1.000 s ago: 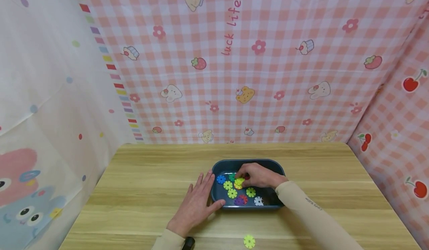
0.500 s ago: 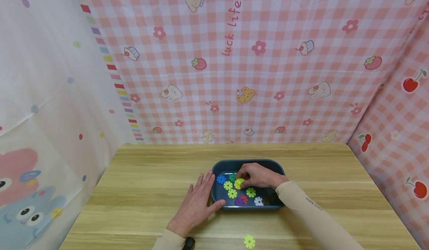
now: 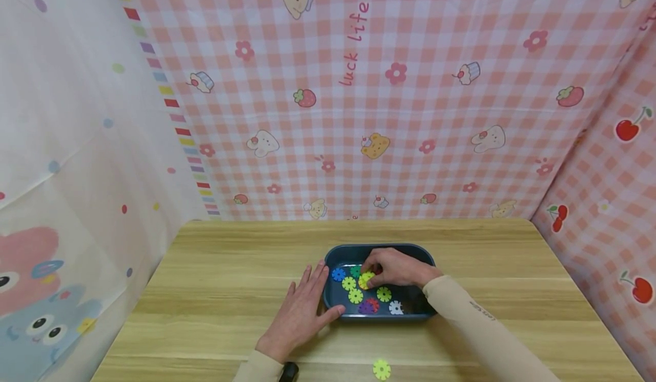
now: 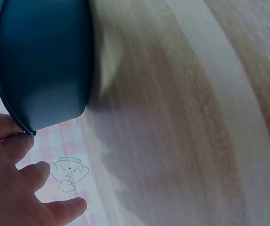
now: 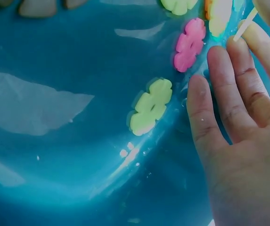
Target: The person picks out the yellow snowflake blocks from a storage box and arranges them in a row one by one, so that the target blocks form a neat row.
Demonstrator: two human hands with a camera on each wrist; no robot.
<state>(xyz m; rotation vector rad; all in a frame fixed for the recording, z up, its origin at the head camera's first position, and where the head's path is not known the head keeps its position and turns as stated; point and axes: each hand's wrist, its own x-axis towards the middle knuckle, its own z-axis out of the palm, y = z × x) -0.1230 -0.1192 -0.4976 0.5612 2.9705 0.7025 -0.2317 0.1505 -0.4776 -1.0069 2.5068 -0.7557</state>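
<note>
One dark blue tub (image 3: pixel 349 255) sits on the bench (image 3: pixel 215 268). Your left hand (image 3: pixel 299 313), spread out, touches its left side, maybe to keep it still. Inside the tub, your right hand (image 3: pixel 397 268) pinches a thin yellow piece (image 5: pixel 244 26).

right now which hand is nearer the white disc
Right: the right hand is just beyond the white disc; the left hand is farther left, touching the tray.
</note>
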